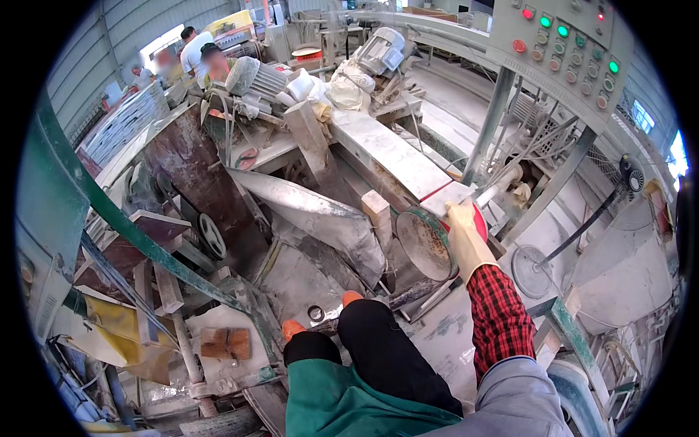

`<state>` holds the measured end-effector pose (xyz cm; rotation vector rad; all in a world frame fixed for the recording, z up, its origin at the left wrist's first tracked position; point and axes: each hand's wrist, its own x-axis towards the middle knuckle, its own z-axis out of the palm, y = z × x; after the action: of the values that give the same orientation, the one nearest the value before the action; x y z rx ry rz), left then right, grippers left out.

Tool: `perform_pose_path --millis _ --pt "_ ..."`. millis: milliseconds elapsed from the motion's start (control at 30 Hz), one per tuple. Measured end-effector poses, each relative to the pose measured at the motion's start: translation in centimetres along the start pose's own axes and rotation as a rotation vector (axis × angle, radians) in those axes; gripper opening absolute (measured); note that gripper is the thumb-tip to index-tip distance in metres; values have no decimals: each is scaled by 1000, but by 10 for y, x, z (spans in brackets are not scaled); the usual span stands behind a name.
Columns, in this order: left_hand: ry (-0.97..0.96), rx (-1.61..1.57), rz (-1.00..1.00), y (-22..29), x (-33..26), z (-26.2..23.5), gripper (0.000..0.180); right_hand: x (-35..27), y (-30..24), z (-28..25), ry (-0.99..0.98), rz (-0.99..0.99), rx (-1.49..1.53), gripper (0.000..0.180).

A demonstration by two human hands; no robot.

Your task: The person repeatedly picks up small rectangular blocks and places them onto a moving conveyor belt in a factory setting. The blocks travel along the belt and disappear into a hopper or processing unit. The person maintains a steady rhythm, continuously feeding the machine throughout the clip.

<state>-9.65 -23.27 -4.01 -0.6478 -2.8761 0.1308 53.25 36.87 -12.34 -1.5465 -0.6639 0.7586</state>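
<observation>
My right hand [464, 231] wears a pale yellow rubber glove and reaches out below a red-and-black checked sleeve. It is closed at the near end of a long, dusty white plank-like surface [389, 151]. A red, curved-edged thing [480, 221] shows on the right side of the glove, pressed against it. What the fingers hold is mostly hidden. Just left of the wrist stands a round, rusty pan-like vessel [424, 246] with a green rim. A squared wooden block [376, 212] sticks up beside that vessel. My left hand is out of view.
A control panel [557, 47] with lit buttons hangs at the upper right on metal posts. Motors [381, 51] stand at the back, with people [195, 54] beyond. A dusty sheet [309, 215] slopes across the middle. A fan [632, 175] stands right; a green bar [138, 237] curves left.
</observation>
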Motion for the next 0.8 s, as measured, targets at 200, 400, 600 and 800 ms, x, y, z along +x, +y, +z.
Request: perform_pose_path --millis 200,400,600,800 --pt "27 -10 21 -9 0 9 49 27 12 22 78 9 -373 41" --pt "22 15 83 5 1 18 46 -20 -78 2 -551 10 -1550 38" --pt "74 20 29 0 -10 8 45 -35 -72 38 -434 -260 -1443 35" --pt "42 1 -34 11 -17 7 51 -171 -68 149 -931 -330 -911 42"
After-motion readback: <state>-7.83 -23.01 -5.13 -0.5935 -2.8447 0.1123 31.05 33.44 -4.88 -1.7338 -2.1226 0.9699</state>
